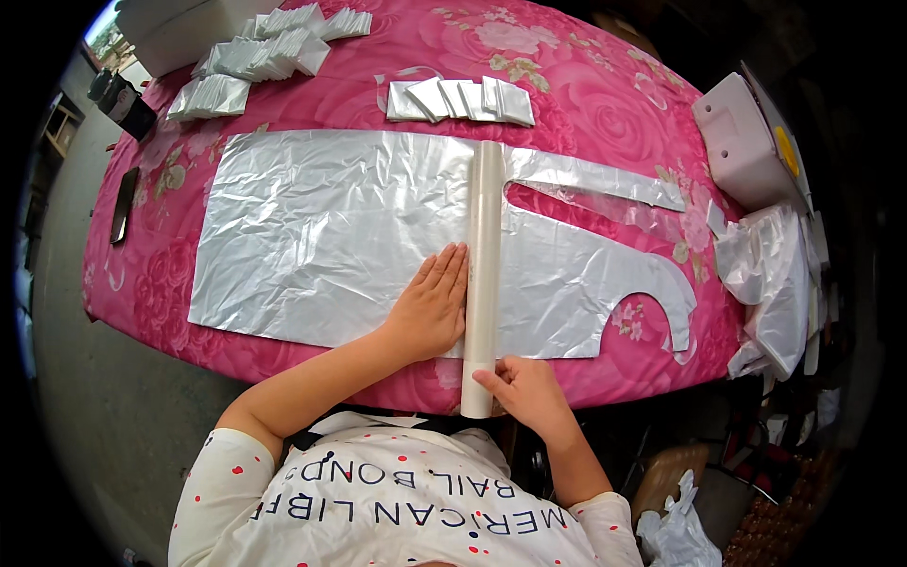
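Note:
A silvery-white plastic apron [312, 227] lies spread across the table, its neck loop and straps toward the right. Across it, from far to near, rests a long pale tube [486, 255], its near end jutting past the table's front edge. My left hand [430, 307] lies flat on the apron, fingers stretched out and close together, against the tube's left side. At the tube's near end my right hand [529, 392] is closed, with the thumb on top of the tube and the other fingers curled at its right side.
A pink floral cloth [624, 123] covers the table. Folded silvery packets [463, 99] lie in a row beyond the apron, with stacked packets [265, 59] at far left. A black phone [124, 205] and dark bottle [123, 104] are left; a white box [746, 142] and plastic bags [770, 274] right.

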A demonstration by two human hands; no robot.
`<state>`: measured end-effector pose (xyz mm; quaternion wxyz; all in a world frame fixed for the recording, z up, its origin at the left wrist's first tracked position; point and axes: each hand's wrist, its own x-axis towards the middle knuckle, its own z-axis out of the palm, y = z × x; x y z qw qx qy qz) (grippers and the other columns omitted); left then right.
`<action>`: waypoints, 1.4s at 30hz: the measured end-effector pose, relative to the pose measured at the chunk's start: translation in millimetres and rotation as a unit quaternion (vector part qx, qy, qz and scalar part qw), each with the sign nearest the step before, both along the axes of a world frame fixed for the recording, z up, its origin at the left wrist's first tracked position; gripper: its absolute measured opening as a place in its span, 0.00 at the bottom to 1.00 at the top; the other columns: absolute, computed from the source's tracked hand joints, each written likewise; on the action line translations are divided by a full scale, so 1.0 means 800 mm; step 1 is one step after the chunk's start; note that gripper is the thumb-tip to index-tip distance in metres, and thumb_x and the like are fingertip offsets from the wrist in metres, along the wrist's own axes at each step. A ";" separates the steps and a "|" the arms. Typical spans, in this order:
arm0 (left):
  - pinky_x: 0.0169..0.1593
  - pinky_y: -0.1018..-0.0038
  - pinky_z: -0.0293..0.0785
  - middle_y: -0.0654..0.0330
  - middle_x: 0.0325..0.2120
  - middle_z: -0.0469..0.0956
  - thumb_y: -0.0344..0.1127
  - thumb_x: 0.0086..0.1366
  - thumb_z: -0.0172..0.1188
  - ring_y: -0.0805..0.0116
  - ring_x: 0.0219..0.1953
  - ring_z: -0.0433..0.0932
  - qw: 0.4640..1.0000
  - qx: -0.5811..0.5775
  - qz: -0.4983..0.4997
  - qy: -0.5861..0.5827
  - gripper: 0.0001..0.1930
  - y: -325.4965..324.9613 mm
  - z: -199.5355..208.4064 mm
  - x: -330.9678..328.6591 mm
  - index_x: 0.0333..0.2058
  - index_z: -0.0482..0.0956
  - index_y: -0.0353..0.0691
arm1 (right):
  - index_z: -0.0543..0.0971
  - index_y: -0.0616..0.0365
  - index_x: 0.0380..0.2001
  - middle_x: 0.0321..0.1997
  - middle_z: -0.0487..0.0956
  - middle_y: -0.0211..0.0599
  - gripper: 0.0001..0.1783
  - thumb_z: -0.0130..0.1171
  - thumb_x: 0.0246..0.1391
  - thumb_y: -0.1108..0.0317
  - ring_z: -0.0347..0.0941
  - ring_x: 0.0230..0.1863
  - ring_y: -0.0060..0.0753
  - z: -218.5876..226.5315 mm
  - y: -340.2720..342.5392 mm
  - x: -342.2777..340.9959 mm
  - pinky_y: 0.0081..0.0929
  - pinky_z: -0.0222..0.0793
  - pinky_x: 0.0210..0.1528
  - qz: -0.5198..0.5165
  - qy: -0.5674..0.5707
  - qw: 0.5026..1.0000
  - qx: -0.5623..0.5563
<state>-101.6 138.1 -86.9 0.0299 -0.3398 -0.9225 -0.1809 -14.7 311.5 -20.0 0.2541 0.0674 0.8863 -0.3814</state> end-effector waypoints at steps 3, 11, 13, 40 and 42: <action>0.66 0.59 0.42 0.39 0.60 0.53 0.38 0.58 0.41 0.48 0.65 0.48 1.000 0.005 0.001 0.016 0.31 0.001 0.001 0.000 0.57 0.54 0.21 | 0.78 0.68 0.24 0.19 0.77 0.44 0.29 0.54 0.53 0.46 0.75 0.23 0.34 0.005 0.004 -0.067 0.27 0.68 0.28 -0.032 0.051 0.997 -0.056; 0.65 0.58 0.44 0.38 0.59 0.54 0.38 0.62 0.37 0.46 0.64 0.51 1.000 0.011 0.000 0.027 0.28 0.005 0.002 -0.001 0.56 0.56 0.20 | 0.72 0.63 0.42 0.43 0.75 0.38 0.24 0.50 0.58 0.49 0.72 0.43 0.28 -0.056 0.010 -0.231 0.22 0.67 0.47 -0.229 -0.012 0.816 -0.530; 0.65 0.58 0.44 0.38 0.59 0.54 0.38 0.62 0.37 0.46 0.64 0.51 1.000 0.009 0.000 0.027 0.28 0.003 0.002 -0.001 0.56 0.56 0.20 | 0.72 0.63 0.43 0.44 0.74 0.38 0.21 0.50 0.58 0.54 0.71 0.46 0.29 -0.076 0.005 -0.252 0.23 0.69 0.46 -0.291 0.001 0.716 -0.635; 0.64 0.56 0.47 0.40 0.61 0.53 0.37 0.60 0.42 0.45 0.64 0.51 0.991 0.094 0.022 0.090 0.29 0.006 -0.023 -0.001 0.57 0.56 0.23 | 0.52 0.72 0.60 0.64 0.55 0.57 0.39 0.52 0.53 0.58 0.46 0.67 0.54 -0.059 -0.296 -0.183 0.40 0.44 0.66 0.305 0.257 0.903 -0.160; 0.64 0.56 0.47 0.43 0.62 0.51 0.36 0.60 0.43 0.45 0.64 0.49 0.986 0.149 0.031 0.070 0.29 0.003 -0.015 -0.002 0.58 0.55 0.24 | 0.54 0.70 0.60 0.63 0.57 0.56 0.38 0.53 0.52 0.58 0.47 0.67 0.54 -0.037 -0.268 -0.179 0.40 0.45 0.66 0.288 0.258 0.901 -0.197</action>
